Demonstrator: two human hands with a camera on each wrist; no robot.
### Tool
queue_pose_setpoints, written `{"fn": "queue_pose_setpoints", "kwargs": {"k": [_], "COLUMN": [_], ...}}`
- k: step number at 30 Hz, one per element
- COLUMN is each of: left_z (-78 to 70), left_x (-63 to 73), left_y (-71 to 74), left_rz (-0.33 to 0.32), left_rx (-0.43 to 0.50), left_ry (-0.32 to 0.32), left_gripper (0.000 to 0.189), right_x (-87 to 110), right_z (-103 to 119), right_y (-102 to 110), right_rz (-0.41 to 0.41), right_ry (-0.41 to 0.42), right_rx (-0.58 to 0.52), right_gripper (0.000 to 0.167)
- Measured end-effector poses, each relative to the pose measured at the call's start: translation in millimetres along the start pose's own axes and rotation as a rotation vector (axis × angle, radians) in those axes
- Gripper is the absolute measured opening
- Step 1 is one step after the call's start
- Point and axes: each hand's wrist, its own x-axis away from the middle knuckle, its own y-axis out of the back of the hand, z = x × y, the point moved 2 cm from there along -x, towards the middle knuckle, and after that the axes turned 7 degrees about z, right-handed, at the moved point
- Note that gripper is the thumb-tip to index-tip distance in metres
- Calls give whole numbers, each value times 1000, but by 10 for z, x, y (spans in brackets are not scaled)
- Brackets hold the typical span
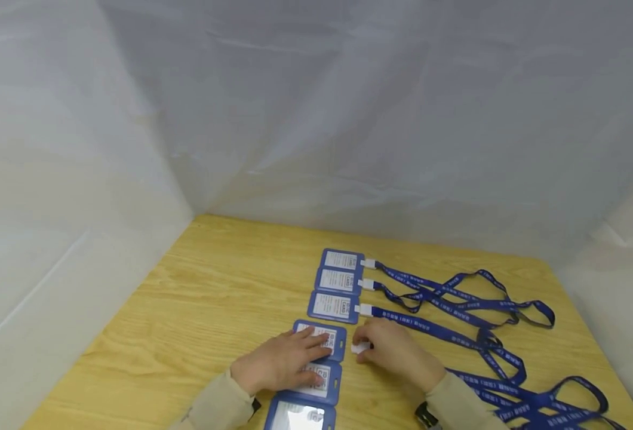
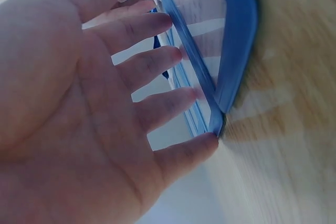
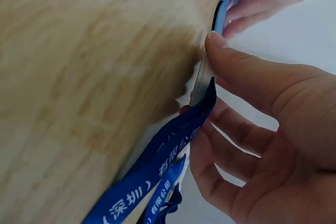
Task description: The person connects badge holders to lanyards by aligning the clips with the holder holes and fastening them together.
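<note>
My left hand lies with fingers spread and fairly straight over two blue badge holders, its fingertips touching the farther holder and its thumb the nearer holder. In the left wrist view the fingertips meet a holder's blue rim. Just right of the farther holder's slotted end, my right hand pinches a white clip between thumb and fingers. A blue lanyard with white lettering runs from that clip in the right wrist view. The clip appears apart from the holder in the head view.
Farther back, three badge holders lie in a column, each with a white clip at its right end and a lanyard trailing right. Another holder is at the front. More lanyards overlap at front right. White sheeting surrounds the wooden table.
</note>
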Motion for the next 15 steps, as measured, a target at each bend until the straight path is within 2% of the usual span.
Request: {"fn": "queue_pose_setpoints", "kwargs": {"k": [6, 15], "left_z": [-12, -11], "left_x": [-26, -55], "left_y": [-19, -35], "left_rz": [5, 7], "left_rx": [36, 97], "left_ry": [-11, -28], "left_gripper": [59, 58], "right_x": [-37, -74], "right_z": [8, 8], "right_y": [-38, -73], "right_rz": [-29, -54], "right_ry": [40, 49], "right_rx": [38, 18], "right_gripper": [22, 25]}}
